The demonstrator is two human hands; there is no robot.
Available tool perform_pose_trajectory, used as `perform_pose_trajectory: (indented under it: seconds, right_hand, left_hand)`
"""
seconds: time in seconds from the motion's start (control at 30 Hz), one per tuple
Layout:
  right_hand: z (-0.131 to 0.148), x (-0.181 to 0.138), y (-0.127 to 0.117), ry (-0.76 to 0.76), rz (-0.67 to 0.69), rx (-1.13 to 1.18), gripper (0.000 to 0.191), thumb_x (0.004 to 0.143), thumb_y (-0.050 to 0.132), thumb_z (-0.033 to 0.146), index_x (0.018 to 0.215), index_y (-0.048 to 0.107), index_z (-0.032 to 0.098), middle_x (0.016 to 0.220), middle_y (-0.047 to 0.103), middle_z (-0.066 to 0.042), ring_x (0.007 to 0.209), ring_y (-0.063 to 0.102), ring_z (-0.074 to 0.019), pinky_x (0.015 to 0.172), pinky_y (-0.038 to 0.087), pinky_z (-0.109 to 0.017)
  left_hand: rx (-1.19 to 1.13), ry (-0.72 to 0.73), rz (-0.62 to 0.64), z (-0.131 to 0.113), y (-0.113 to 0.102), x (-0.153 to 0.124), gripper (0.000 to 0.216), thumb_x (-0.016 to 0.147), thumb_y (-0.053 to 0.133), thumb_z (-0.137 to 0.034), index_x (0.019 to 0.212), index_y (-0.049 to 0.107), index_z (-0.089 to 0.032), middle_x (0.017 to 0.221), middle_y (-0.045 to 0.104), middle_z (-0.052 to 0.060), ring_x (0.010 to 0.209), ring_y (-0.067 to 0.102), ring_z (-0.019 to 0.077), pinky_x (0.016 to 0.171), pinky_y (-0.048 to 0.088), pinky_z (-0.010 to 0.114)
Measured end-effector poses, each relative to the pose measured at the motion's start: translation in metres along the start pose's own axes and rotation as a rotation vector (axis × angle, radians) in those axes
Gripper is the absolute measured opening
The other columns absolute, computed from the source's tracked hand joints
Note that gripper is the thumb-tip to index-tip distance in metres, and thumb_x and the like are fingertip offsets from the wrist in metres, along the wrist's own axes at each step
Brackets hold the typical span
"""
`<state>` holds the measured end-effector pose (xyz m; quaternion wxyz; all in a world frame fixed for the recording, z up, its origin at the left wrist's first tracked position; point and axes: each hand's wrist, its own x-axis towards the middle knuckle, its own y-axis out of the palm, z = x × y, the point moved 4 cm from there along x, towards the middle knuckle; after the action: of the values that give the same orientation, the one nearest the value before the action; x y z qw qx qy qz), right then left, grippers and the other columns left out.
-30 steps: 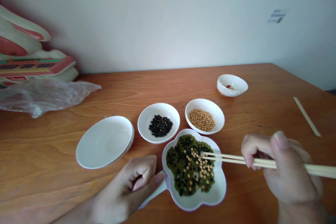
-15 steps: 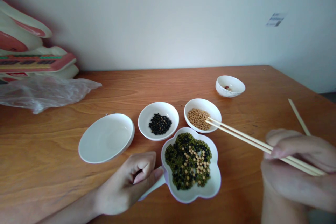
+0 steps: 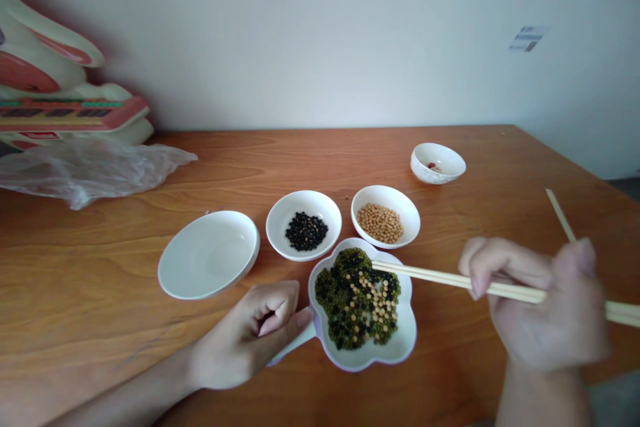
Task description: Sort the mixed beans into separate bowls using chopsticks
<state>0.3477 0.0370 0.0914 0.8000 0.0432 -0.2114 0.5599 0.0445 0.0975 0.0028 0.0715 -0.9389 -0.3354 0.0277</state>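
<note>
A flower-shaped white dish (image 3: 403,344) near the table's front holds mixed green, black and yellow beans. My left hand (image 3: 250,340) is curled around the dish's handle (image 3: 295,349). My right hand (image 3: 543,307), a little blurred, grips a pair of wooden chopsticks (image 3: 430,275) whose tips lie over the right side of the mixed beans. Behind the dish stand a bowl of black beans (image 3: 304,225) and a bowl of yellow soybeans (image 3: 385,216). An empty white bowl (image 3: 209,254) sits tilted to the left.
A small bowl (image 3: 438,162) with a few red bits stands farther back right. A chopstick wrapper (image 3: 559,214) lies at the right. Crumpled clear plastic (image 3: 90,170) and stacked colourful packages (image 3: 60,100) fill the back left by the wall.
The chopsticks went from the mixed dish to the soybean bowl and are back over the mixed dish. The left hand kept hold of the handle.
</note>
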Motion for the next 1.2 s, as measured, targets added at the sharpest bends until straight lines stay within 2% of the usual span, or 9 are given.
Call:
perform_pose_trajectory:
  seconds: [0.13, 0.23, 0.4, 0.6, 0.83, 1.0, 1.2]
  right_hand:
    - [-0.008, -0.003, 0.02, 0.114, 0.201, -0.096, 0.081, 0.101, 0.01, 0.073, 0.058, 0.056, 0.021, 0.055, 0.053, -0.002, 0.055, 0.05, -0.0168, 0.057, 0.035, -0.035]
    - [-0.015, -0.004, 0.029, 0.134, 0.28, -0.132, 0.083, 0.1, 0.005, 0.075, 0.062, 0.056, 0.021, 0.061, 0.055, -0.002, 0.06, 0.052, -0.017, 0.06, 0.037, -0.034]
    - [-0.024, -0.006, 0.032, 0.166, 0.334, -0.14, 0.082, 0.099, 0.003, 0.075, 0.065, 0.055, 0.022, 0.063, 0.055, -0.002, 0.062, 0.052, -0.0178, 0.062, 0.037, -0.035]
    - [-0.026, -0.008, 0.035, 0.161, 0.347, -0.167, 0.077, 0.104, 0.006, 0.067, 0.066, 0.056, 0.022, 0.063, 0.057, -0.002, 0.063, 0.054, -0.0188, 0.062, 0.036, -0.035]
    - [-0.027, -0.006, 0.035, 0.123, 0.3, -0.17, 0.076, 0.105, 0.01, 0.063, 0.062, 0.057, 0.022, 0.06, 0.055, -0.002, 0.061, 0.052, -0.0176, 0.061, 0.035, -0.035]
    - [-0.021, -0.005, 0.035, 0.098, 0.242, -0.153, 0.083, 0.103, 0.007, 0.069, 0.057, 0.057, 0.022, 0.057, 0.056, -0.003, 0.058, 0.053, -0.0178, 0.059, 0.035, -0.035]
    - [-0.01, 0.003, 0.02, 0.03, 0.024, -0.041, 0.082, 0.103, 0.013, 0.07, 0.054, 0.059, 0.022, 0.05, 0.051, -0.003, 0.053, 0.05, -0.0184, 0.058, 0.035, -0.036]
  left_hand:
    - [-0.025, 0.003, -0.002, -0.002, 0.0, 0.001, 0.044, 0.105, 0.053, -0.019, 0.069, 0.027, -0.021, 0.07, 0.04, -0.004, 0.059, 0.035, 0.008, 0.053, 0.032, 0.022]
    - [-0.004, 0.02, -0.008, -0.003, 0.0, 0.001, 0.045, 0.104, 0.054, -0.018, 0.069, 0.027, -0.021, 0.07, 0.041, -0.004, 0.06, 0.035, 0.0082, 0.054, 0.033, 0.022]
    - [0.009, 0.007, -0.011, -0.004, -0.001, 0.001, 0.045, 0.104, 0.055, -0.019, 0.069, 0.027, -0.021, 0.07, 0.041, -0.004, 0.059, 0.034, 0.0082, 0.053, 0.032, 0.022]
    - [0.0, 0.006, -0.019, -0.007, -0.001, 0.001, 0.045, 0.104, 0.055, -0.02, 0.068, 0.028, -0.02, 0.07, 0.04, -0.004, 0.058, 0.034, 0.0074, 0.053, 0.031, 0.022]
    - [0.0, -0.001, -0.011, -0.003, -0.001, 0.002, 0.045, 0.103, 0.055, -0.018, 0.068, 0.028, -0.021, 0.07, 0.041, -0.004, 0.059, 0.035, 0.0082, 0.053, 0.031, 0.023]
    - [0.01, 0.004, -0.005, -0.002, -0.001, 0.002, 0.044, 0.103, 0.055, -0.017, 0.069, 0.027, -0.021, 0.07, 0.042, -0.004, 0.059, 0.035, 0.0082, 0.054, 0.032, 0.023]
    - [0.025, 0.001, -0.013, -0.005, -0.001, 0.002, 0.045, 0.102, 0.056, -0.017, 0.068, 0.027, -0.021, 0.07, 0.04, -0.005, 0.058, 0.034, 0.0076, 0.054, 0.031, 0.023]
